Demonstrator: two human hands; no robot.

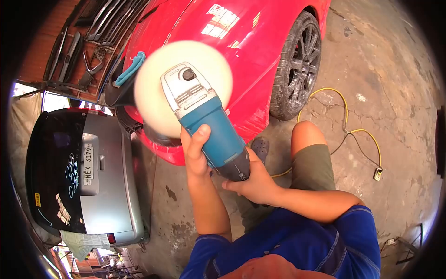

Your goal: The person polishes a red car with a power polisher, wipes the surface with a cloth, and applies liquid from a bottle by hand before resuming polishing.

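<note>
A blue and silver power polisher [218, 132] with a large round white pad [153, 88] is held in front of the front end of a red car [251, 60]. The pad's edge looks smeared; whether it touches the paint cannot be made out. My left hand [197, 151] is wrapped round the side of the blue body, thumb on top. My right hand [255, 183] grips the dark rear end of the polisher, its thumb pointing left. A light blue cloth [131, 69] lies at the car's edge, left of the pad.
The car's front wheel [297, 67] stands at the upper right. A yellow cord [346, 104] runs over the concrete floor to a socket end [378, 174]. A silver vehicle [109, 186] stands at left, below a rack of car parts [76, 51]. My bent knee [309, 135] is at right.
</note>
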